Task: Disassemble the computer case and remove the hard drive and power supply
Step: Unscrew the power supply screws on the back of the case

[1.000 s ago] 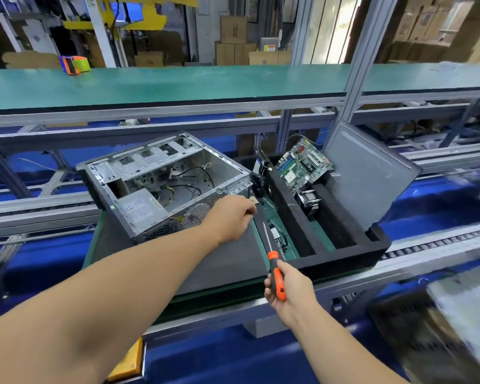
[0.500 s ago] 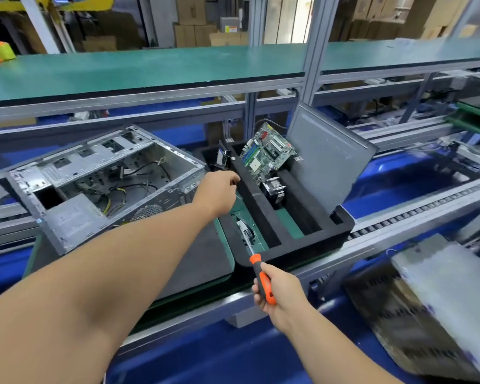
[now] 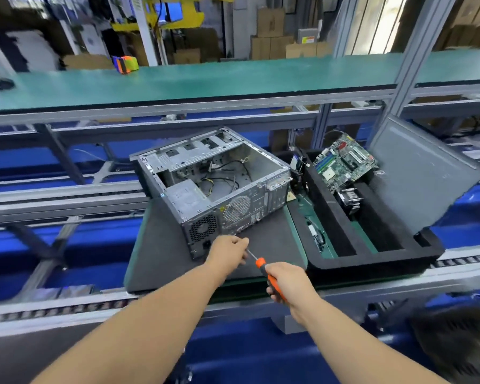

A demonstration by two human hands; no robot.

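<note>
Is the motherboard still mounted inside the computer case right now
No, the motherboard leans in the black foam tray to the right of the computer case, whose open interior shows only loose cables.

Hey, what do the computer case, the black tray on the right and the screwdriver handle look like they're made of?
Computer case: bare sheet metal, likely steel, dull grey, with punched vent holes and folded edges.
Tray: looks like black foam, matte, with thick soft-edged walls.
Screwdriver handle: orange, seemingly plastic or rubber, smooth; its thin shaft looks like metal. The right hand grips it.
</note>
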